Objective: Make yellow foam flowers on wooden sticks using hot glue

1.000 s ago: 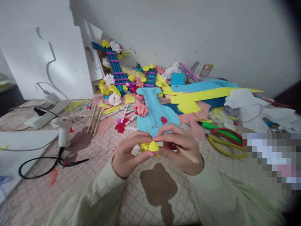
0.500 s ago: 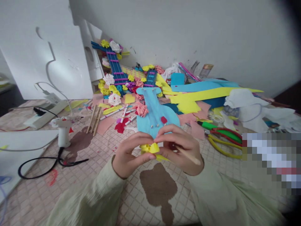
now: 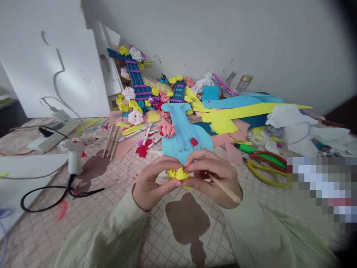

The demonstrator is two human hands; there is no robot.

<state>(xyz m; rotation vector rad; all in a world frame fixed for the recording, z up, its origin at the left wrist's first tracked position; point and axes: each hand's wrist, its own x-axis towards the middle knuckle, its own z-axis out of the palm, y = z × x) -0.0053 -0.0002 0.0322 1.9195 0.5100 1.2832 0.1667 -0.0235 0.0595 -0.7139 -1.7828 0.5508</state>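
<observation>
Between my two hands is a crumpled yellow paper flower (image 3: 181, 174), low in the middle of the view. The fingers and thumb of my left hand (image 3: 157, 181) close on its left side. My right hand (image 3: 216, 178) pinches its right side and also holds a thin wooden stick (image 3: 224, 188) across the palm, pointing down to the right. Just beyond the fingertips lies a light blue guitar-shaped cutout (image 3: 181, 130) with a red patch (image 3: 194, 141) and small pegs. A pink crepe flower (image 3: 168, 131) sits at its left edge.
A white glue gun (image 3: 74, 154) stands at left with its black cable. Near it are wooden sticks (image 3: 111, 141) and markers (image 3: 147, 134). Scissors with green and red handles (image 3: 262, 155) lie at right. Behind are yellow paper strips (image 3: 245, 112) and decorated blue guitar shapes (image 3: 136, 80).
The yellow flower has turned between my fingers, and its petals now face up more. The stick in my right hand has tilted slightly. The cutout stays in place.
</observation>
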